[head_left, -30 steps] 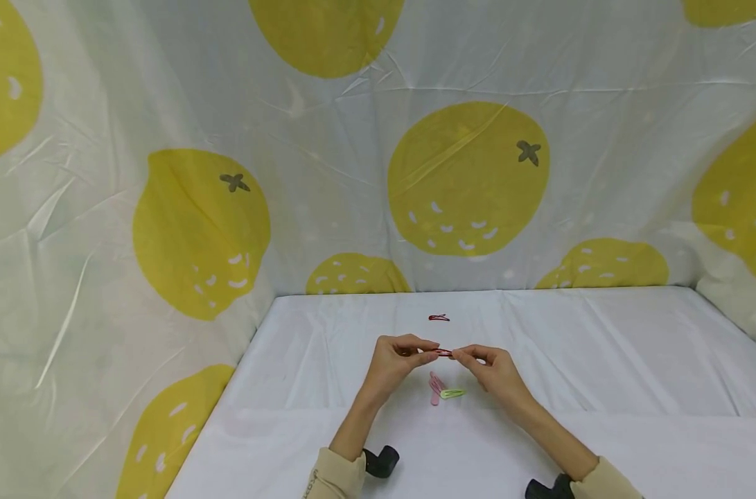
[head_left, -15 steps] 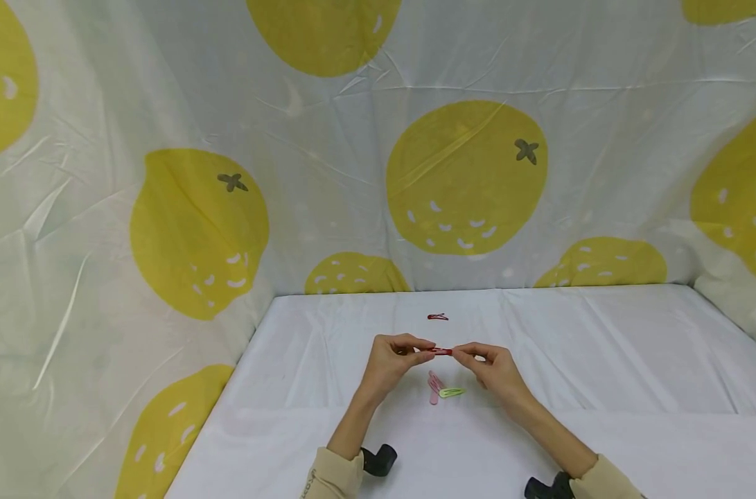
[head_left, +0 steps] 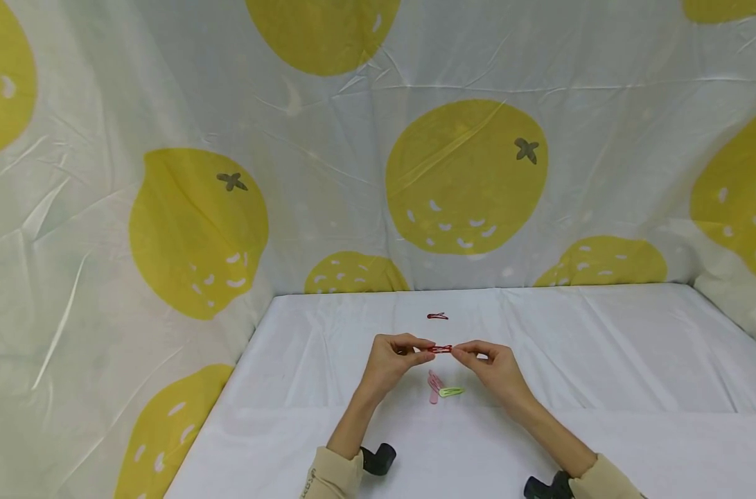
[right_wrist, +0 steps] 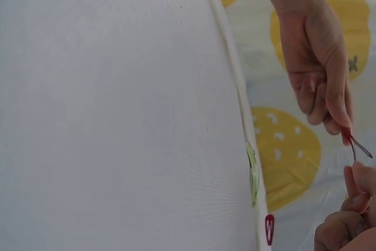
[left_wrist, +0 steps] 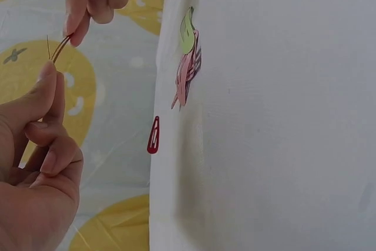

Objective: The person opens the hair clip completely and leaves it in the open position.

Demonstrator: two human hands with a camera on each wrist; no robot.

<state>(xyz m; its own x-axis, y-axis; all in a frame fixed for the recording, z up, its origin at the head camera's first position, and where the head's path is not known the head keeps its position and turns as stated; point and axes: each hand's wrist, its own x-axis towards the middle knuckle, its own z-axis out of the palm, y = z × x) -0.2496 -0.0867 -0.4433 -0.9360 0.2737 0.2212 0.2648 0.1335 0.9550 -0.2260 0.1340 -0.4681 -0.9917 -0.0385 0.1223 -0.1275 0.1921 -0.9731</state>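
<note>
Above the white table, both hands hold a red snap hair clip [head_left: 441,349] by its ends. My left hand [head_left: 393,360] pinches its left end between thumb and fingertips. The other end is pinched by the thumb and forefinger of my right hand [head_left: 496,371]. Seen from the left wrist, the clip [left_wrist: 60,48] is edge-on and bowed, with a thin strip standing apart from its frame. The right wrist view also shows two parts of the clip [right_wrist: 359,145] spread in a V. Fingertips cover both ends.
A second red hair clip [head_left: 437,316] lies farther back on the white cloth [head_left: 602,346]. Nearer than the hands lie pink hair clips [head_left: 434,382] and a green hair clip [head_left: 452,391], close together. A lemon-print curtain [head_left: 328,173] hangs behind and at the sides.
The held red clip looked flat half a second ago; its parts now show apart. Both hands keep their pinch and have barely moved. The clips on the table stay put.
</note>
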